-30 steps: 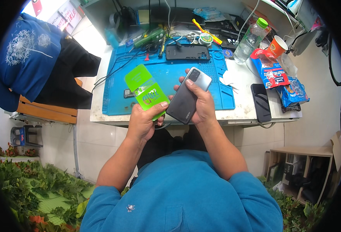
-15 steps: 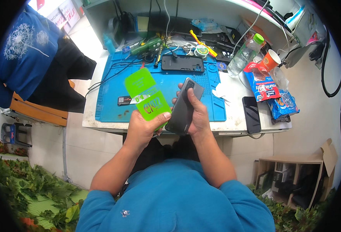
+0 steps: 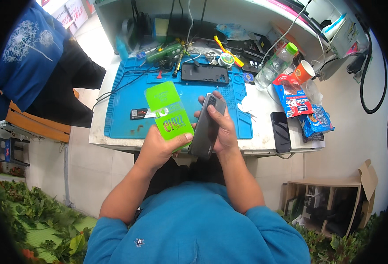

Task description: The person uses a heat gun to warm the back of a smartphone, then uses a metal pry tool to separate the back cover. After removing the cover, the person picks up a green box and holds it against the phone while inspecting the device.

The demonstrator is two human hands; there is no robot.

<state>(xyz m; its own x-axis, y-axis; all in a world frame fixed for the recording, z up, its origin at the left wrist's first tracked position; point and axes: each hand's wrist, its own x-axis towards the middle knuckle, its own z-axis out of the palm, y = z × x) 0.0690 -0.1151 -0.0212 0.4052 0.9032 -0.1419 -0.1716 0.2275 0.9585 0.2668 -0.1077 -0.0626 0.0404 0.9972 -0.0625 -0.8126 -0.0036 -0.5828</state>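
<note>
My left hand (image 3: pixel 162 143) is closed on a bright green screen protector packet (image 3: pixel 173 122), whose upper flap stands open, with the thumb over its lower right corner. Beside it my right hand (image 3: pixel 225 127) grips a dark grey smartphone (image 3: pixel 206 132), back side up, camera block at its top left. The fingers wrap behind the phone and the thumb lies across its back. Both things are held over the near edge of the blue repair mat (image 3: pixel 128 94). On the mat, left of the packet, lies a small black-and-white strip (image 3: pixel 140 113). Further back rests a black phone frame (image 3: pixel 205 73).
On the right of the white table sit a black phone (image 3: pixel 281 132), snack packets (image 3: pixel 292 94), a clear bottle with a green cap (image 3: pixel 275 66) and an orange cup (image 3: pixel 303 71). Cables, tools and a solder spool (image 3: pixel 226 60) crowd the back. A wooden shelf (image 3: pixel 324 182) stands lower right.
The view has shifted slightly. The green packet now stands a little more upright, and the phone is turned slightly more upright too. Both hands keep their hold.
</note>
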